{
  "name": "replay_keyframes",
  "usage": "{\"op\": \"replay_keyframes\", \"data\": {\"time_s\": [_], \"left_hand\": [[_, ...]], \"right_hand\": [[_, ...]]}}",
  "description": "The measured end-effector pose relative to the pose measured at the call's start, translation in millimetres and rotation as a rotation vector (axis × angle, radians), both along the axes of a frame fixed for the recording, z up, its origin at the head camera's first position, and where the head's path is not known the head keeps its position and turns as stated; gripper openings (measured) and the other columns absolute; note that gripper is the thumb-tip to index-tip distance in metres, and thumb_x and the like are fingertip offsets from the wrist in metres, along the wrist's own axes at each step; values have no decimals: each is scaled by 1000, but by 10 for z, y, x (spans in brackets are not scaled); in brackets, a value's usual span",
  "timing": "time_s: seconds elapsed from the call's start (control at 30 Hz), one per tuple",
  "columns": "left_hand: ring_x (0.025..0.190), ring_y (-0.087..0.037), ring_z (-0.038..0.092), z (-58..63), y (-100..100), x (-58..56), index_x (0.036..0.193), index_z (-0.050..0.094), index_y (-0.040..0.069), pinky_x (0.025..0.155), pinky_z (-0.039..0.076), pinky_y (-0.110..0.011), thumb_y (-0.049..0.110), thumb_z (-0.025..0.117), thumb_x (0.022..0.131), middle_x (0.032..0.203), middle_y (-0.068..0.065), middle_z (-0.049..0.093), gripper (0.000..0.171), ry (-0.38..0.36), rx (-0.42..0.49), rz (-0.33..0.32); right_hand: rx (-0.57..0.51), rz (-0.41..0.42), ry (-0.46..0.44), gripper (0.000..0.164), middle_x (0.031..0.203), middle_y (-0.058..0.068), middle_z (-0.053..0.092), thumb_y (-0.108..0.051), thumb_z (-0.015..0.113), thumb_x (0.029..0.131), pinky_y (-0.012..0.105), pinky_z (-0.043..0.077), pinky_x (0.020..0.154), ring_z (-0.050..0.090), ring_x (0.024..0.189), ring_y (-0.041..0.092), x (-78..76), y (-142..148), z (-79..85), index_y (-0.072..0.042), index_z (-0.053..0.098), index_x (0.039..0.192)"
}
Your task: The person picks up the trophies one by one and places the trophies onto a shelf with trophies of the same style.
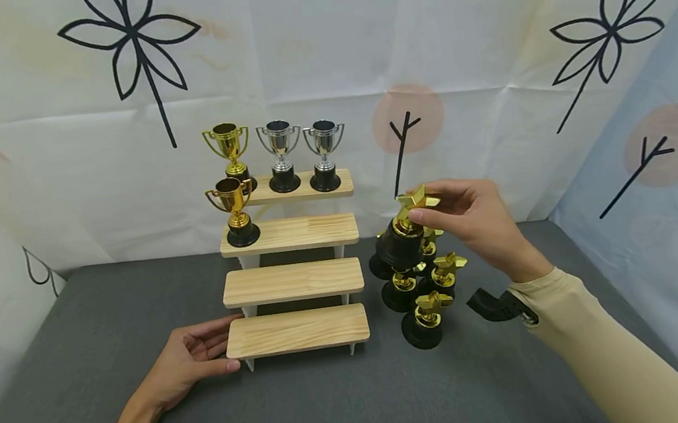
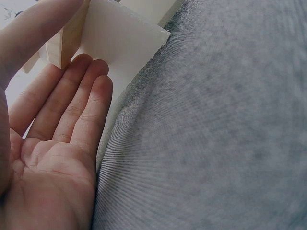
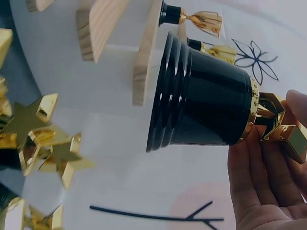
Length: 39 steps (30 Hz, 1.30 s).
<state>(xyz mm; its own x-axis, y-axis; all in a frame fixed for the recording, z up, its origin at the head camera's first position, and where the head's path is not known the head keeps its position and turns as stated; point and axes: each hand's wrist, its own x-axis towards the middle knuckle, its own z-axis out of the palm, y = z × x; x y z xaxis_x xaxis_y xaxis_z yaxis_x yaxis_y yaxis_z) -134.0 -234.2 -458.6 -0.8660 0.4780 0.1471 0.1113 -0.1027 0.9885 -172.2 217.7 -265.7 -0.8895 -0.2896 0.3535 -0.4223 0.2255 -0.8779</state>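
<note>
My right hand (image 1: 470, 212) pinches a star trophy (image 1: 400, 245) by its gold star and holds it above the other star trophies. In the right wrist view, the trophy's ridged black base (image 3: 206, 98) points toward the shelves. My left hand (image 1: 188, 363) is at the left end of the lowest step of a wooden display stand (image 1: 297, 331). Its thumb lies at the step's front corner. In the left wrist view, the fingers (image 2: 86, 110) are nearly straight beside the white support (image 2: 124, 40) under the board.
Several gold star trophies (image 1: 428, 321) with black bases stand close together right of the stand. On the top step are a gold cup (image 1: 227, 144) and two silver cups (image 1: 280, 141). A bronze-gold cup (image 1: 238, 214) occupies the second step's left end. Behind hangs a patterned white cloth (image 1: 317, 43).
</note>
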Motion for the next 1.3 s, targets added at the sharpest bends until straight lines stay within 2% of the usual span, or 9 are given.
{"op": "replay_keyframes", "data": {"time_s": [0.3,0.53,0.67,0.77,0.93,1.3], "left_hand": [[124,-14,61,6,0,4,144,34,-24,102,54,-34,-15,75,82,138,5,61,76,1,-1,6],[123,-15,62,25,1,9,143,34,-24,102,54,-34,-15,74,82,140,-2,59,74,10,2,7],[123,-14,62,25,10,9,144,33,-24,102,54,-35,-15,75,82,139,1,60,75,10,1,3],[123,-14,62,13,11,6,144,33,-24,102,54,-35,-15,75,82,138,5,61,75,8,3,3],[124,-15,61,-1,3,0,144,34,-24,102,54,-35,-15,74,82,139,3,60,74,11,11,-3],[124,-15,61,6,0,4,145,34,-23,101,54,-35,-16,74,83,139,4,60,74,9,13,-15]], "right_hand": [[15,48,2,31,110,11,72,-7,76,92,30,62,85,72,98,23,-151,-301,71,5,70,120],[7,62,-8,32,112,15,71,-7,77,91,33,61,90,71,102,23,-255,-542,124,3,71,121],[-15,99,7,31,110,15,72,-5,77,91,35,61,90,72,100,24,-314,-668,142,3,72,120],[-27,123,15,30,107,13,73,-4,77,90,34,61,88,72,97,24,-363,-755,144,4,72,119],[-10,142,-3,32,106,12,73,-6,77,91,34,61,88,72,95,24,-435,-883,145,5,71,120],[0,159,-36,32,110,18,72,-5,77,91,35,62,87,73,98,23,-570,-1138,84,4,71,122]]}}
